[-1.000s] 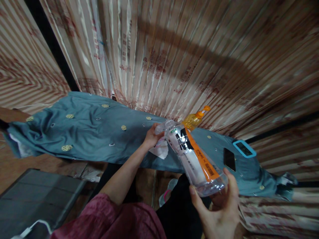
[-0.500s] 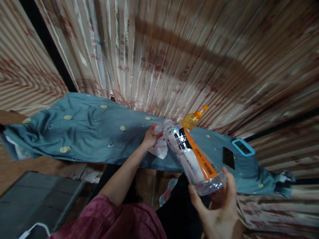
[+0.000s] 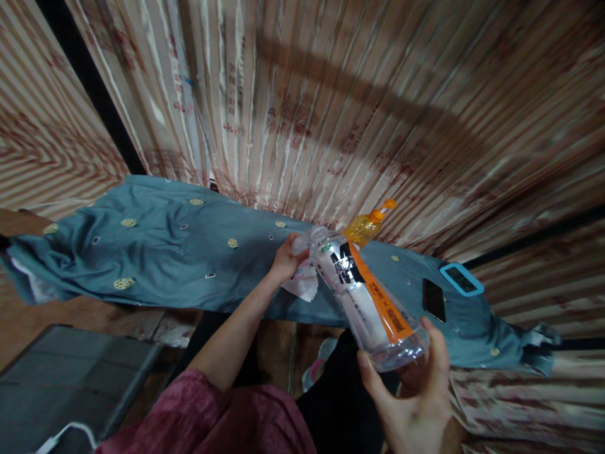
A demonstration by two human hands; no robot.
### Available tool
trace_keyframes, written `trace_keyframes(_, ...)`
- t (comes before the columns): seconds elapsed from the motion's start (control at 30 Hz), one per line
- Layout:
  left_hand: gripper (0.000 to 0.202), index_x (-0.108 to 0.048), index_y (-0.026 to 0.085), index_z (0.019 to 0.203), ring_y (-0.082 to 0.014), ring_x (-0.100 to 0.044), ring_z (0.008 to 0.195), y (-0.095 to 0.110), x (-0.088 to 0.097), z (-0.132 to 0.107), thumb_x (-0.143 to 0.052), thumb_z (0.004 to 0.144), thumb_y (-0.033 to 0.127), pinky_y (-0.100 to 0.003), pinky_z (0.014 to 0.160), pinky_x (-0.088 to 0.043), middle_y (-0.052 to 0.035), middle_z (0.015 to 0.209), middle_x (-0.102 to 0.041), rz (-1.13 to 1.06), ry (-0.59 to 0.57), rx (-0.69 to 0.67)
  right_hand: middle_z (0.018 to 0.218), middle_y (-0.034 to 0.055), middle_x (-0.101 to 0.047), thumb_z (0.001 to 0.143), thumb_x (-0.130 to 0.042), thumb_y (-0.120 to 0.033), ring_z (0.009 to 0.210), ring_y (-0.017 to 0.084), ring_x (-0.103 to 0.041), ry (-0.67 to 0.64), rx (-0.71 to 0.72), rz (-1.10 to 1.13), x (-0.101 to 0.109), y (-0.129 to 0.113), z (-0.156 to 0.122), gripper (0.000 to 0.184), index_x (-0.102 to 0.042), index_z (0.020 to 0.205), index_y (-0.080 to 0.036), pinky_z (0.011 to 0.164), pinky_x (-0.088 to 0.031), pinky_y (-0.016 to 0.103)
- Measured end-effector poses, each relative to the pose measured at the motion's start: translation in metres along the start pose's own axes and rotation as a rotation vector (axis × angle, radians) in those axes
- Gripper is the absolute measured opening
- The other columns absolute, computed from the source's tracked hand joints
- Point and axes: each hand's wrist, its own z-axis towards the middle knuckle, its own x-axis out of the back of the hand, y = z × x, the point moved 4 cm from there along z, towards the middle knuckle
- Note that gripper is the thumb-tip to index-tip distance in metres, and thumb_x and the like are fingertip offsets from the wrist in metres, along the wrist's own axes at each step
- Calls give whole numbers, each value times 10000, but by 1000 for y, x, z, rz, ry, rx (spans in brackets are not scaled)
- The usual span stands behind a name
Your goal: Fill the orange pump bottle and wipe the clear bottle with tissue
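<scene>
A large clear plastic bottle [image 3: 362,302] with a white, black and orange label lies tilted between my two hands, its narrow end up and to the left. My left hand [image 3: 286,260] is closed around the neck end. At the bottle's base, my right hand [image 3: 413,391] grips it between thumb and fingers. Under the bottle, beside my left wrist, a crumpled white paper or wrapper [image 3: 302,284] rests on the cloth. Just behind the bottle stands an orange pump bottle [image 3: 363,228] with amber liquid.
A blue-green patterned cloth [image 3: 161,252] covers the narrow table. To the right lie a dark phone [image 3: 433,299] and a blue-framed device [image 3: 461,279]. A striped curtain [image 3: 302,113] hangs close behind. At lower left is a dark grey surface [image 3: 70,378] with a white cable [image 3: 70,430].
</scene>
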Motion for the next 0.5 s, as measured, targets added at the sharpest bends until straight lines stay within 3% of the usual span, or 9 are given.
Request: trace_keyframes(0.5,278,-642,203,917,-182,-649,762,4,1,-1,-805,712,296,-275,731,-490,20,804,-700,6,5,-6,1211,219,-723,667,-886,-544,801,282,-784,18,28,-19,0,-1,-1,1023,-494,1527,-151,682,-649,384)
